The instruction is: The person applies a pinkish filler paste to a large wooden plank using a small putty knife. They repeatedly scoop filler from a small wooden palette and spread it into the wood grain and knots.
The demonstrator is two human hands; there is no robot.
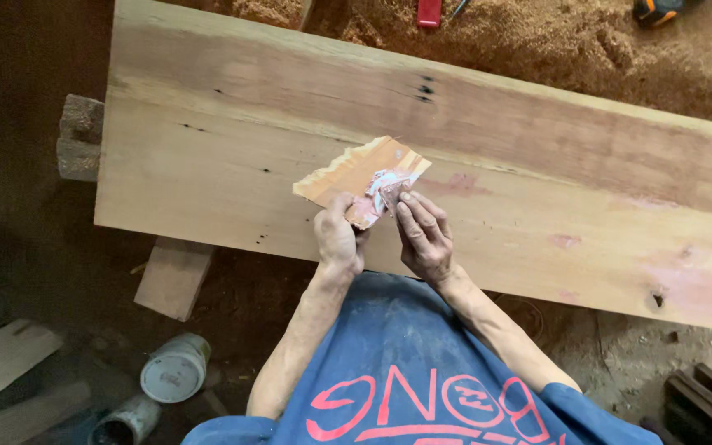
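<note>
A long, wide wooden plank (306, 107) lies across the view, with pinkish filler patches toward its right end. My left hand (338, 239) grips the near edge of a thin scrap of wood (348, 171) that carries a blob of pink-white putty (382, 188). My right hand (423, 237) is beside it, its fingers pinching a small scraper or stick that presses into the putty; the tool is mostly hidden. Both hands hover over the plank's near edge.
Sawdust (537, 37) covers the ground beyond the plank, with a red tool (428, 11) and an orange-black tool (657, 10) lying in it. A wooden block (173, 276) supports the plank. A white lidded tub (175, 368), a second container (125, 422) and boards (2, 363) sit lower left.
</note>
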